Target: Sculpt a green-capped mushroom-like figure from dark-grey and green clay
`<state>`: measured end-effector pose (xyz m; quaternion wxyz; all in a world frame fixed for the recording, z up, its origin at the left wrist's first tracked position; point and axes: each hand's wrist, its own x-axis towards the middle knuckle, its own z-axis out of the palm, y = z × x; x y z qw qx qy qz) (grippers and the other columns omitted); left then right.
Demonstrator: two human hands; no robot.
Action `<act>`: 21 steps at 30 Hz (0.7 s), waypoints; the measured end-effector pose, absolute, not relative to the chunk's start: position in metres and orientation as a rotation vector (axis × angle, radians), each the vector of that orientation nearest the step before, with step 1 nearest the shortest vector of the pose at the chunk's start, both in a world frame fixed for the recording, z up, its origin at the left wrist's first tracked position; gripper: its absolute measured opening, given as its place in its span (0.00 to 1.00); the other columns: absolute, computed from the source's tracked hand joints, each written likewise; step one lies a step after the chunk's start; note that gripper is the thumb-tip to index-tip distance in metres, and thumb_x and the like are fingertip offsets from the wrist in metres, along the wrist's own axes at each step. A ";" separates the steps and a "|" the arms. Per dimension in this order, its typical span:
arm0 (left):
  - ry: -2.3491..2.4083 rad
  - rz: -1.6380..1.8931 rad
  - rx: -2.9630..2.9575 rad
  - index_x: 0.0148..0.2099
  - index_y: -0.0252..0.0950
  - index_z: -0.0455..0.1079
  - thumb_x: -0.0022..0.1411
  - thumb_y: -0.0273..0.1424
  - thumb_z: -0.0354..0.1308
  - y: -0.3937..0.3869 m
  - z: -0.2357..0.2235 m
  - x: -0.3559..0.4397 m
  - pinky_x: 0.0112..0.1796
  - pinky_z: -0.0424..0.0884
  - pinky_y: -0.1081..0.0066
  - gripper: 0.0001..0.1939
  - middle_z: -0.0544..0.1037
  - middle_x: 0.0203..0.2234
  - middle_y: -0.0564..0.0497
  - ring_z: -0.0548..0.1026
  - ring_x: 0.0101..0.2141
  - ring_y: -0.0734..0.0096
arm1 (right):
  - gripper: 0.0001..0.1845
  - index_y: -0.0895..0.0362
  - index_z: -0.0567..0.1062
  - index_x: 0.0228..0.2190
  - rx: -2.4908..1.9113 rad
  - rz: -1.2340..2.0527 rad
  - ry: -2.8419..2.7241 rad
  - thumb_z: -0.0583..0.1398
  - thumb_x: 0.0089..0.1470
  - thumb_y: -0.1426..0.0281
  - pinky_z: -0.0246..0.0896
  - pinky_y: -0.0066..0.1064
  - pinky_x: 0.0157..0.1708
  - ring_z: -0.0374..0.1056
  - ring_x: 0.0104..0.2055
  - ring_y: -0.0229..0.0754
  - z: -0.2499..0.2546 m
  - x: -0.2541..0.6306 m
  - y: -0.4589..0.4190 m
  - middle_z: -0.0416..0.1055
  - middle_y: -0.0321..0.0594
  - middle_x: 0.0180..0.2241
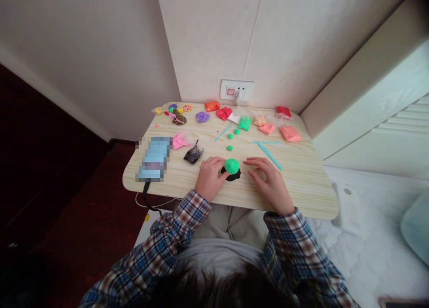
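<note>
A bright green clay ball [231,166] sits on top of a flattened black clay piece [233,176] near the front of the table. My left hand [210,177] holds the black and green clay from the left side, thumb in front and fingers behind. Just to the right, my right hand [268,182] is open, thumb and fingers apart, with a gap between it and the clay. Beyond the ball, several small green clay pieces lie in a loose line, the closest being a small green ball [229,148].
Left of centre are a black clay packet [193,154], a pink clay packet [181,141] and a phone [155,158]. A light blue modelling tool [270,156] lies at the right. Several coloured packets, including a green clay packet [245,123], line the back below a wall socket [237,90].
</note>
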<state>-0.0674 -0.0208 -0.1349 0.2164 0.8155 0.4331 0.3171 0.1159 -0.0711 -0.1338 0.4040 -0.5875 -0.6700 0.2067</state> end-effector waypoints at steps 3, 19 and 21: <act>1.185 0.884 2.278 0.37 0.34 0.72 0.56 0.29 0.62 -0.019 -0.134 -0.066 0.42 0.68 0.63 0.06 0.77 0.36 0.48 0.73 0.41 0.62 | 0.13 0.53 0.74 0.41 -1.502 0.535 -1.606 0.54 0.56 0.71 0.64 0.42 0.46 0.65 0.49 0.46 -0.131 0.121 -0.072 0.69 0.43 0.45; 1.153 0.944 2.251 0.38 0.34 0.72 0.55 0.29 0.62 -0.019 -0.131 -0.066 0.40 0.70 0.65 0.07 0.77 0.34 0.48 0.73 0.37 0.65 | 0.03 0.54 0.72 0.32 -1.317 0.658 -1.552 0.59 0.52 0.71 0.62 0.39 0.46 0.66 0.45 0.44 -0.128 0.085 -0.050 0.70 0.41 0.40; 1.136 0.978 2.224 0.39 0.35 0.72 0.53 0.28 0.64 -0.019 -0.132 -0.066 0.41 0.70 0.65 0.09 0.77 0.35 0.49 0.74 0.38 0.65 | 0.03 0.54 0.73 0.32 -1.328 0.705 -1.499 0.59 0.52 0.70 0.63 0.38 0.44 0.66 0.44 0.45 -0.130 0.086 -0.049 0.70 0.41 0.40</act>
